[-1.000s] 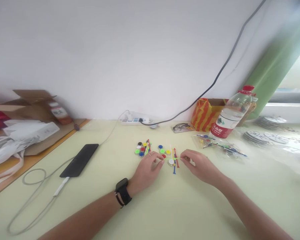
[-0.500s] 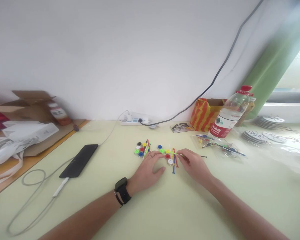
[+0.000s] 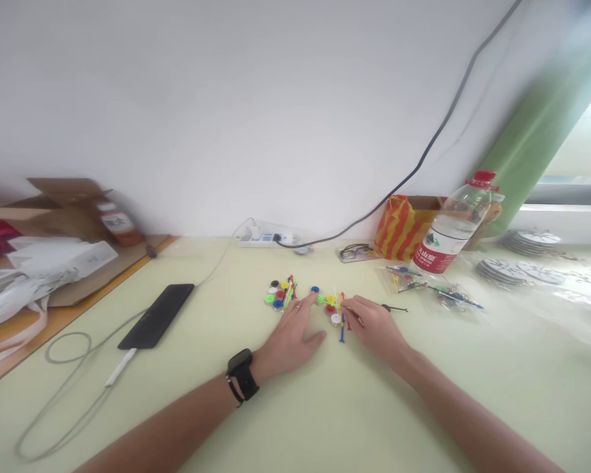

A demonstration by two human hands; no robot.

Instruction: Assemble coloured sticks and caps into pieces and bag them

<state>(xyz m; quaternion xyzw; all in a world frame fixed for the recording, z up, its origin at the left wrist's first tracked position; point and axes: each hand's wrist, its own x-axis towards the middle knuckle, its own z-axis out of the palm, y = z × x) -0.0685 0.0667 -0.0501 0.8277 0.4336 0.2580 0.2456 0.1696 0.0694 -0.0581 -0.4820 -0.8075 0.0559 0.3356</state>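
Note:
Small coloured discs and thin sticks lie in two groups on the pale table. My left hand (image 3: 295, 335) rests between them, fingers apart, its index fingertip at a green disc (image 3: 318, 299) below a blue disc (image 3: 316, 290). My right hand (image 3: 374, 325) has its fingers pinched at the right group, over the red stick (image 3: 349, 322) and blue stick (image 3: 342, 332); what lies between the fingertips is too small to name. Beside it are a white disc (image 3: 335, 319), a red disc (image 3: 329, 308) and a yellow disc (image 3: 330, 299). A black stick (image 3: 398, 309) lies right of that hand.
A black phone (image 3: 156, 315) with a cable lies left. Behind are a power strip (image 3: 263, 240), glasses (image 3: 357, 252), a striped bag (image 3: 398, 226) and a water bottle (image 3: 448, 230). Plastic packets (image 3: 448, 295) lie right, a cardboard box (image 3: 73, 210) far left.
My right hand has moved slightly left, uncovering more of the black stick. My left index finger has shifted up to the green disc. The green stick between the hands no longer shows clearly.

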